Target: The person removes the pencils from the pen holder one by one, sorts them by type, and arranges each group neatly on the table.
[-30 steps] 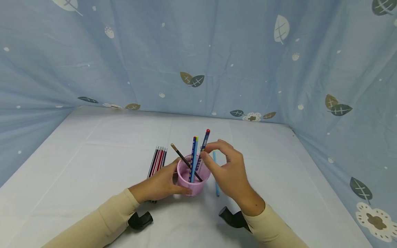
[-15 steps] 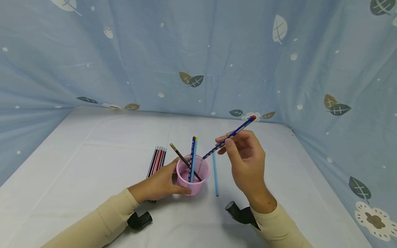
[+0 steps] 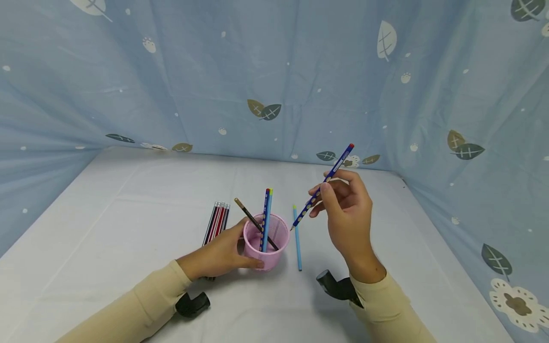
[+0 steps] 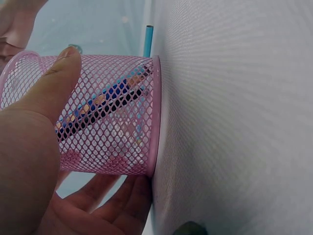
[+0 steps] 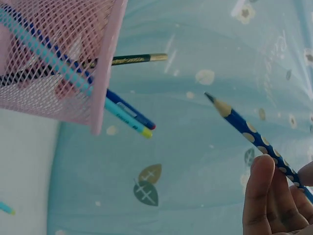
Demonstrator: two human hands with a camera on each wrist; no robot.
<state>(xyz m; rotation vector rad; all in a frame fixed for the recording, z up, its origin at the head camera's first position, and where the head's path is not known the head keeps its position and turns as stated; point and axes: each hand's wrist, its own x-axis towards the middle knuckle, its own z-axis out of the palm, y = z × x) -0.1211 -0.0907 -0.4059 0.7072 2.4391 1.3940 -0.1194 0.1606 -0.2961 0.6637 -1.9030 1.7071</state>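
A pink mesh pencil cup (image 3: 267, 259) stands on the table, and my left hand (image 3: 220, 253) grips it from the left with the thumb across its front. Inside lean a black pencil with a gold end (image 3: 248, 211), a dark blue pencil (image 3: 264, 214) and a light blue pencil (image 3: 269, 220). To the right of the cup, my right hand (image 3: 349, 214) pinches a blue pencil with pale dots (image 5: 252, 134) and a red end, its sharpened point aimed down toward the cup. The right wrist view shows that dark point beside the cup's rim.
A light blue pencil (image 3: 298, 245) lies on the white table (image 3: 150, 205) right of the cup. Several red and black striped pencils (image 3: 219, 219) lie together at its left, partly behind my left hand. A blue leaf-patterned cloth (image 3: 193, 71) hangs behind.
My right hand has lifted the dotted blue pencil out of the cup and carried it up and right, its point now outside the rim. My left hand stays on the cup.
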